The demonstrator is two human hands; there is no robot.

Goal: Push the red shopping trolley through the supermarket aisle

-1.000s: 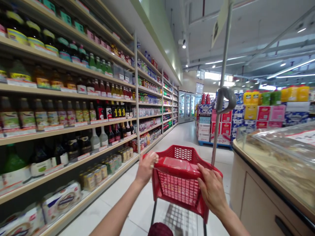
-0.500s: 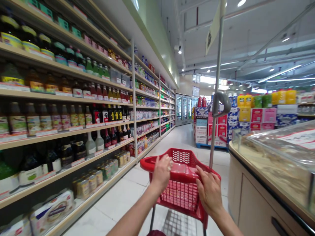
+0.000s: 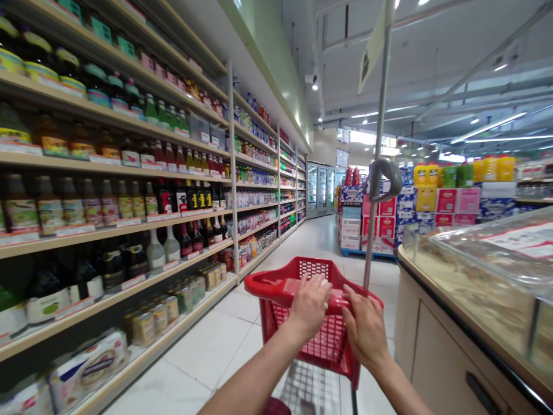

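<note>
Left hand and right hand are resting, fingers curved over (grip firmness unclear) the glossy red handle of a red plastic-mesh cart between beige shelves and a pale wood-panelled counter, which off-centre pushing could make it strike.

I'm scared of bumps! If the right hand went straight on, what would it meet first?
Past the handle, probably the cart's far wall; depth is unclear, so the right hand might pass above it.
</note>
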